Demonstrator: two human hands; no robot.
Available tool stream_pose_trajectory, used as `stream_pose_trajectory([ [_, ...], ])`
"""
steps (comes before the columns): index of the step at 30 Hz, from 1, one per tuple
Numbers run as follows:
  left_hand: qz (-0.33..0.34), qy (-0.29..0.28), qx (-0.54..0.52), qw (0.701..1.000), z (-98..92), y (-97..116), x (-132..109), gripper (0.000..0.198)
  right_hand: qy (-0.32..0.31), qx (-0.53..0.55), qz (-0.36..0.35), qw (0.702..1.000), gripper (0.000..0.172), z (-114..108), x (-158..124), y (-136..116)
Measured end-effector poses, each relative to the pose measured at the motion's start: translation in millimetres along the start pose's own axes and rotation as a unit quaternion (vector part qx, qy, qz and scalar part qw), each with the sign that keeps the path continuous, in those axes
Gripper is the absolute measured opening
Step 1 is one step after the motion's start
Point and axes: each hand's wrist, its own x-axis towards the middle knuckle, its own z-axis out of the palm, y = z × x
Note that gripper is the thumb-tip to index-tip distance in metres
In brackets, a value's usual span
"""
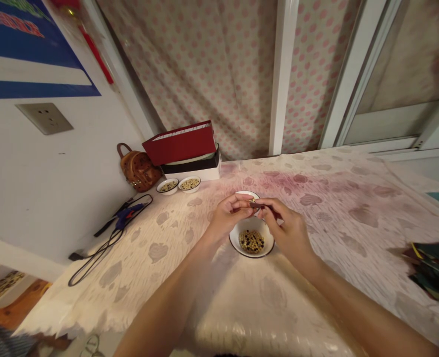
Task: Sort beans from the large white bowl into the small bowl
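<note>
A white bowl (251, 239) with mixed yellow and dark beans sits in the middle of the table. Just above it, my left hand (230, 214) and my right hand (288, 229) meet, fingers pinched together on a small dark thing I cannot make out (255, 204). A second white bowl (246, 194) is partly hidden behind my fingers.
Two small bowls of beans (168, 186) (189, 184) stand at the back left by a red box (181, 143) stacked on other boxes. A brown bag (138, 169), a blue glue gun (128, 214) with its cable and dark folded cloth (433, 270) lie at the edges.
</note>
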Motion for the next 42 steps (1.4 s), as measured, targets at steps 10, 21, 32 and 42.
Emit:
stream_pose_trajectory([
  [10, -0.002, 0.009, 0.007, 1.000, 0.8, -2, 0, 0.040, 0.013, -0.012, 0.000, 1.000, 0.024, 1, 0, 2],
  [21, -0.033, -0.091, 0.208, 0.973, -9.5, 9, -7, 0.023, 0.052, 0.009, 0.013, 0.999, 0.024, -4, 2, 0],
  [32, -0.008, 0.089, 0.575, 0.813, -35.8, 17, 23, 0.025, 0.058, 0.019, 0.008, 0.998, 0.023, -5, 3, -3],
  [42, -0.045, 0.021, 0.707, 0.705, -19.4, 8, 55, 0.030, 0.054, 0.012, 0.016, 0.998, 0.023, -6, 3, -3],
])
